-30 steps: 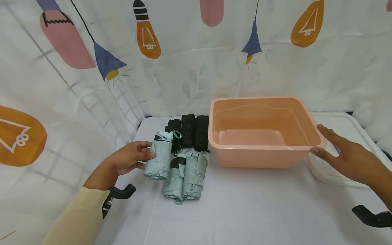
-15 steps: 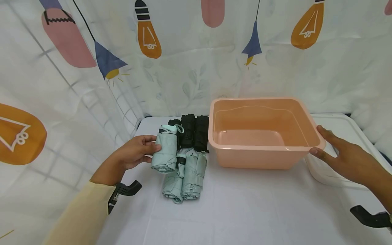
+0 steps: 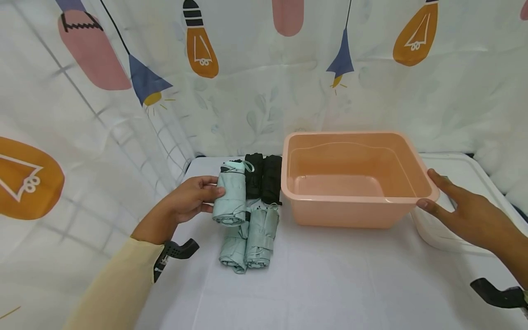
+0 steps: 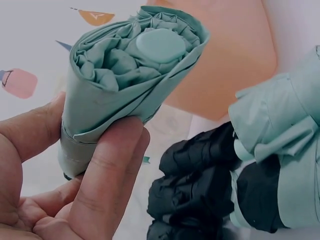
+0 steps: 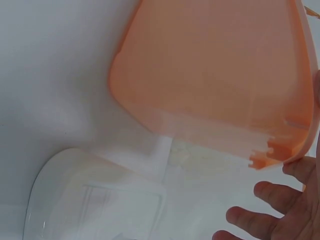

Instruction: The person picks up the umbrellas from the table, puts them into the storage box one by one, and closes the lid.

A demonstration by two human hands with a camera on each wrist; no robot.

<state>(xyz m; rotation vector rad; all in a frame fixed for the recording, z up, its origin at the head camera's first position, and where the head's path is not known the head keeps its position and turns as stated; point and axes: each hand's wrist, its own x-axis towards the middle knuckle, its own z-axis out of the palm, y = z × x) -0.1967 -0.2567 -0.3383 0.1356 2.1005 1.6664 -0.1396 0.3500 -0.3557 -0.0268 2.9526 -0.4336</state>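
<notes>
My left hand point(image 3: 187, 201) holds a rolled mint-green folding umbrella point(image 3: 232, 195) between thumb and fingers, raised above the others. In the left wrist view, the held umbrella's point(image 4: 95, 105) round end cap and folded cloth face the camera. Two more mint umbrellas point(image 3: 261, 236) lie side by side below it. Behind them are several black folding umbrellas point(image 3: 272, 178), one mostly hidden by the raised umbrella. At the right corner of a peach plastic bin point(image 3: 342, 211), my right hand point(image 3: 474, 213) touches the rim with thumb and forefinger, its fingers fairly straight. Nothing is visible inside the bin.
A white lid-like plastic piece point(image 3: 453, 229) lies at the right, partly behind the bin and the right hand. White cloth covers the table point(image 3: 330, 279). A printed curtain point(image 3: 255, 82) hangs behind, with a wire grid point(image 3: 82, 192) showing at the left.
My left hand has carried the mint umbrella rightward and back, up over the nearest black umbrella. The right hand stays at the bin's corner; the bin has barely moved.
</notes>
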